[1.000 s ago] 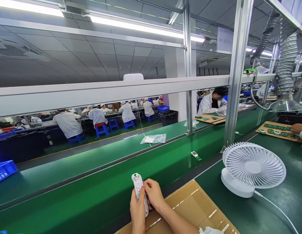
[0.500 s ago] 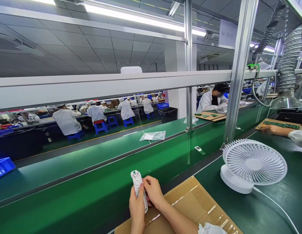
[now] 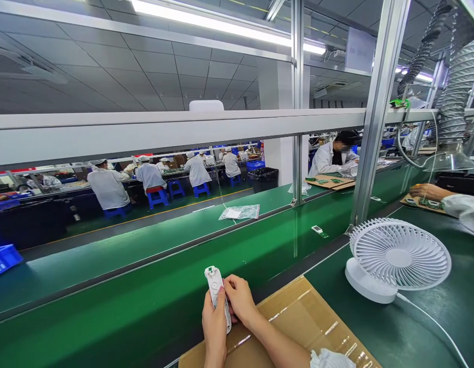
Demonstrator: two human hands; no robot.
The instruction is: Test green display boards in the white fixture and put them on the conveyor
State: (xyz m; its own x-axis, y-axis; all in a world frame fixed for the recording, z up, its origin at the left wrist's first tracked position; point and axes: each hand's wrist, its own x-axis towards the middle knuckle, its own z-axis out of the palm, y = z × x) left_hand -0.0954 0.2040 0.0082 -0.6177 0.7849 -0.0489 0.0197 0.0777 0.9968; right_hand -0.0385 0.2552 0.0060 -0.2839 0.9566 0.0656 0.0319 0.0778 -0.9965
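Observation:
A long, narrow white plastic housing (image 3: 214, 280), like a remote-control shell, stands tilted above the cardboard with its inner side towards me. Near its top end there is a small bit of green. My left hand (image 3: 214, 319) is closed around its lower half, thumb lying along the front. On the right edge, my right hand (image 3: 239, 299) presses bent fingers against the same housing; its fingertips are partly hidden behind it. Beneath both hands lies a sheet of brown cardboard (image 3: 302, 322) with strips of shiny tape.
A white fan (image 3: 400, 258) stands right of the cardboard, its cable running forward. Beyond my hands runs a green conveyor belt (image 3: 145, 306) carrying a small circuit board (image 3: 320, 232). A plastic bag (image 3: 240, 212) lies on the far ledge. At right, a co-worker's hand (image 3: 430, 192) is over boards.
The small circuit board on the belt has shifted right and away. The co-worker's hand and the boards under it look different. My hands have barely moved on the housing.

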